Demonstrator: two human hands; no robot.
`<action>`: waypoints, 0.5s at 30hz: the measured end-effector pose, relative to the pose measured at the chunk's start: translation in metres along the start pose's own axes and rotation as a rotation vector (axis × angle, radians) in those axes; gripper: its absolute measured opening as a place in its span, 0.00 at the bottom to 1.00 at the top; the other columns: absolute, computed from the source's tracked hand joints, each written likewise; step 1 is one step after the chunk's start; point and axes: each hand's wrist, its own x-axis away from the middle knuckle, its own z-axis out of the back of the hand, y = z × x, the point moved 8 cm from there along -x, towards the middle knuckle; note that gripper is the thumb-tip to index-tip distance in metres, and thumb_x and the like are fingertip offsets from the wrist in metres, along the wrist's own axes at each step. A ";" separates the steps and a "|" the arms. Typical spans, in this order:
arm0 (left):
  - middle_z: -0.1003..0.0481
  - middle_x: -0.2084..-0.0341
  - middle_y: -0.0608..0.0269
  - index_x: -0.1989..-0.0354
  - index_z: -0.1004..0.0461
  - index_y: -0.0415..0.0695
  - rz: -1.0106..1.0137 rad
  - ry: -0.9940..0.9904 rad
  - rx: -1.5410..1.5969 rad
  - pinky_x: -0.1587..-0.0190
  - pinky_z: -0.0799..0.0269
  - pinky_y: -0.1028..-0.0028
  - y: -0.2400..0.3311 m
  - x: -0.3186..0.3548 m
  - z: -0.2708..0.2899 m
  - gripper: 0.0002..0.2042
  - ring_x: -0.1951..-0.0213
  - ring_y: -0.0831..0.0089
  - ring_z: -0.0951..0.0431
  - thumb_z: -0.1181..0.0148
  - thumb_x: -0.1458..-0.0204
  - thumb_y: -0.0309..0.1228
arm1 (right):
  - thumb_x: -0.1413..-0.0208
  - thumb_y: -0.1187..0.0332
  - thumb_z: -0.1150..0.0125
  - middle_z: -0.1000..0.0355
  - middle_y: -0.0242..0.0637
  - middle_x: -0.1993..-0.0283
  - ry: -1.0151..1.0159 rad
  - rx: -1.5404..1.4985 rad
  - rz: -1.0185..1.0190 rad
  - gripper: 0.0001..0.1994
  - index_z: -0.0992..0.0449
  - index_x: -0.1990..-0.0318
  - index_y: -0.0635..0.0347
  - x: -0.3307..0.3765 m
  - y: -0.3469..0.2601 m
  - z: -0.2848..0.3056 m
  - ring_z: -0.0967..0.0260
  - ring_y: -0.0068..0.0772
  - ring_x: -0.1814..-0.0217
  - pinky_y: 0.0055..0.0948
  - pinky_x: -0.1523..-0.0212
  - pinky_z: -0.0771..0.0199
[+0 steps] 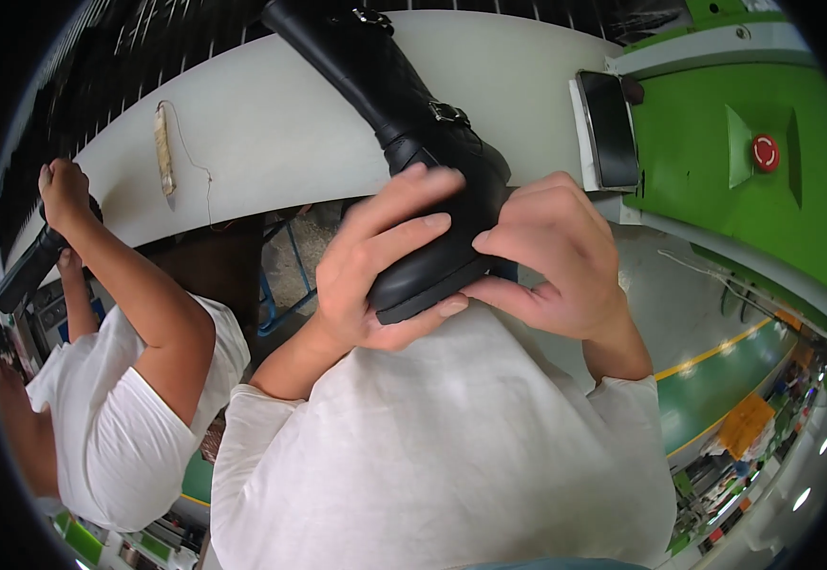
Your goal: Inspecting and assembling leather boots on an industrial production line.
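Observation:
A tall black boot [413, 123] with buckled straps slants across the white table, its toe pointing toward me past the near edge. My left hand [351, 261] is wrapped around the toe from the left, with fingers over the upper and others beneath the thick sole; one upper finger is blurred. On the boot's right side, my right hand [565, 256] grips near the sole edge, thumb low by the sole and a fingertip against the upper. Whether anything small sits between those fingertips cannot be made out.
On the white table [290, 123] lies a tan wrapped stick [164, 152] with thread. A black phone [608, 128] rests beside a green machine [689, 142] with a red button [765, 152]. At left, a co-worker's arm [142, 275] reaches toward another dark boot [28, 275].

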 end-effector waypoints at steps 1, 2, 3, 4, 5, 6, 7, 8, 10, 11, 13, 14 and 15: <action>0.19 0.42 0.30 0.39 0.24 0.31 0.003 -0.009 0.113 0.29 0.27 0.40 -0.003 -0.004 -0.004 0.34 0.36 0.37 0.18 0.15 0.50 0.36 | 0.70 0.71 0.10 0.26 0.33 0.58 0.013 0.004 -0.009 0.29 0.17 0.55 0.54 0.001 0.000 0.000 0.28 0.38 0.63 0.34 0.67 0.26; 0.18 0.43 0.30 0.39 0.24 0.31 -0.008 -0.011 0.120 0.29 0.27 0.40 -0.003 -0.008 -0.005 0.35 0.37 0.36 0.17 0.14 0.51 0.37 | 0.70 0.71 0.11 0.27 0.33 0.59 0.030 -0.002 -0.003 0.28 0.18 0.56 0.54 0.002 0.000 0.001 0.28 0.38 0.63 0.34 0.67 0.26; 0.17 0.45 0.31 0.40 0.23 0.30 -0.019 -0.012 0.127 0.29 0.27 0.39 -0.002 -0.012 -0.006 0.35 0.38 0.36 0.16 0.13 0.51 0.38 | 0.69 0.71 0.11 0.27 0.32 0.61 0.045 -0.007 0.003 0.26 0.18 0.58 0.54 0.002 -0.001 0.003 0.28 0.38 0.63 0.34 0.67 0.26; 0.17 0.45 0.31 0.40 0.23 0.30 -0.020 -0.023 0.131 0.29 0.27 0.39 -0.001 -0.015 -0.006 0.35 0.38 0.36 0.16 0.13 0.51 0.38 | 0.69 0.71 0.11 0.27 0.32 0.61 0.055 -0.004 -0.002 0.26 0.18 0.58 0.54 0.001 0.000 0.005 0.28 0.38 0.63 0.34 0.67 0.26; 0.16 0.46 0.31 0.41 0.23 0.30 -0.026 -0.029 0.101 0.30 0.26 0.39 -0.001 -0.016 -0.006 0.34 0.39 0.36 0.16 0.13 0.52 0.37 | 0.69 0.71 0.12 0.28 0.32 0.62 0.021 -0.050 -0.029 0.24 0.19 0.61 0.54 -0.003 0.003 0.004 0.28 0.38 0.64 0.34 0.67 0.26; 0.16 0.47 0.31 0.42 0.22 0.29 -0.032 -0.033 0.071 0.31 0.25 0.39 0.000 -0.017 -0.005 0.34 0.39 0.36 0.15 0.12 0.52 0.36 | 0.68 0.71 0.12 0.28 0.31 0.64 -0.015 -0.096 -0.055 0.23 0.21 0.64 0.54 -0.006 0.006 0.002 0.29 0.37 0.64 0.34 0.68 0.27; 0.16 0.47 0.31 0.42 0.22 0.29 -0.035 -0.040 0.073 0.31 0.25 0.39 0.001 -0.016 -0.006 0.34 0.39 0.36 0.15 0.12 0.52 0.36 | 0.68 0.71 0.12 0.28 0.31 0.64 -0.009 -0.093 -0.057 0.23 0.21 0.64 0.54 -0.008 0.007 0.004 0.29 0.37 0.64 0.34 0.68 0.27; 0.16 0.48 0.31 0.42 0.22 0.29 -0.028 -0.030 0.069 0.31 0.25 0.39 0.000 -0.015 -0.005 0.33 0.40 0.36 0.15 0.12 0.53 0.35 | 0.67 0.72 0.13 0.29 0.30 0.65 -0.043 -0.124 -0.056 0.21 0.22 0.65 0.53 -0.010 0.009 0.001 0.29 0.37 0.64 0.34 0.68 0.27; 0.16 0.48 0.31 0.43 0.21 0.29 -0.021 -0.026 0.062 0.32 0.25 0.38 0.000 -0.015 -0.003 0.33 0.40 0.37 0.15 0.12 0.53 0.34 | 0.66 0.73 0.14 0.30 0.29 0.67 -0.073 -0.158 -0.055 0.20 0.23 0.67 0.53 -0.014 0.013 -0.004 0.29 0.37 0.65 0.34 0.69 0.28; 0.16 0.48 0.31 0.43 0.21 0.29 -0.004 -0.030 0.073 0.31 0.25 0.38 -0.001 -0.015 -0.003 0.32 0.40 0.37 0.15 0.12 0.54 0.33 | 0.65 0.74 0.14 0.30 0.28 0.68 -0.065 -0.182 -0.018 0.20 0.24 0.68 0.53 -0.017 0.013 -0.005 0.29 0.36 0.65 0.34 0.69 0.28; 0.16 0.47 0.31 0.43 0.21 0.29 0.014 -0.034 0.078 0.31 0.26 0.38 -0.002 -0.014 0.001 0.32 0.39 0.37 0.15 0.12 0.54 0.31 | 0.64 0.75 0.15 0.30 0.28 0.68 -0.055 -0.211 0.022 0.19 0.24 0.68 0.53 -0.021 0.012 -0.007 0.28 0.36 0.66 0.34 0.70 0.28; 0.16 0.48 0.31 0.43 0.20 0.29 0.028 -0.029 0.091 0.31 0.26 0.37 -0.004 -0.012 0.002 0.31 0.40 0.37 0.15 0.13 0.53 0.30 | 0.64 0.76 0.16 0.29 0.28 0.68 -0.091 -0.244 -0.022 0.19 0.24 0.68 0.53 -0.024 0.015 -0.009 0.28 0.35 0.65 0.33 0.70 0.27; 0.16 0.48 0.31 0.43 0.20 0.29 0.044 -0.021 0.103 0.31 0.26 0.37 -0.006 -0.009 0.004 0.30 0.40 0.37 0.15 0.14 0.52 0.30 | 0.63 0.76 0.16 0.28 0.28 0.68 -0.130 -0.278 -0.065 0.19 0.23 0.67 0.52 -0.026 0.018 -0.012 0.27 0.34 0.65 0.33 0.70 0.27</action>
